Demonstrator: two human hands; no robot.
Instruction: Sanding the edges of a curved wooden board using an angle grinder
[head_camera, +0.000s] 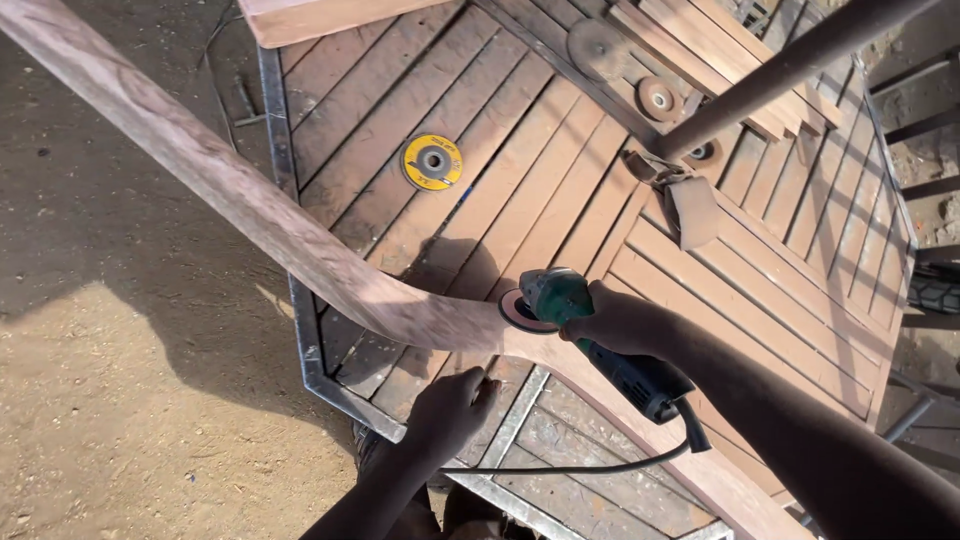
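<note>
Clearly stiff and heavy, the curved plank (250, 205) was steadied near the worktop's (560, 170) front edge by left-hand fingers (478, 388) curled underneath, while the right hand (620, 320) clenched the grinder (585, 330).

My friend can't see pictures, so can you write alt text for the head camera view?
A person's right hand presses a green angle grinder against a long curved wooden piece, while the left hand steadies the wood from below. Underneath is a slatted wooden panel in a metal frame, with a yellow grinding disc lying on it, on sandy ground.
</note>
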